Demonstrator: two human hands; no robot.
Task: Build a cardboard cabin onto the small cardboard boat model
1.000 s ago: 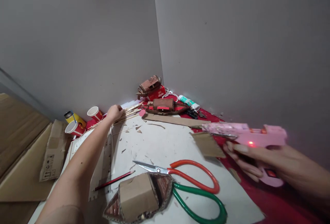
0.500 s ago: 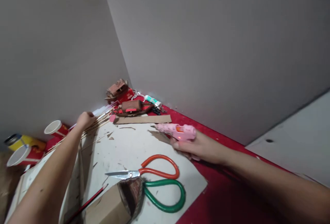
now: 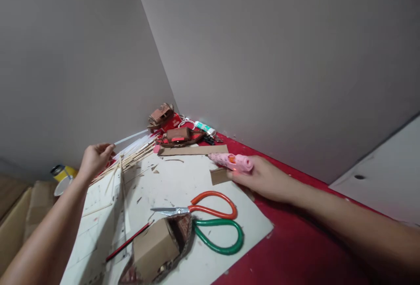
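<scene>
My left hand (image 3: 97, 158) pinches one end of a long, translucent glue stick (image 3: 131, 137), which points toward the wall corner. More white sticks and a bundle of thin wooden sticks (image 3: 136, 158) lie just beside and below it. My right hand (image 3: 259, 179) is wrapped round a pink glue gun (image 3: 231, 162), its nozzle aimed left over the white board (image 3: 177, 180). A small cardboard piece (image 3: 219, 176) is by the fingers of that hand, below the gun. Closer to me are scissors (image 3: 210, 210) with one orange and one green handle.
A cardboard boat model (image 3: 157, 245) and a red pencil (image 3: 127, 242) lie in front. Farther back are a brown boat model (image 3: 179, 136), another brown model (image 3: 161, 116), a cardboard strip (image 3: 193, 150) and a tube (image 3: 205, 128). Grey walls (image 3: 262, 57) bound the red table (image 3: 295, 237).
My left hand has drawn back from the bundle with a glue stick in its fingers. My right hand still holds the glue gun. The view has shifted, so things sit farther right.
</scene>
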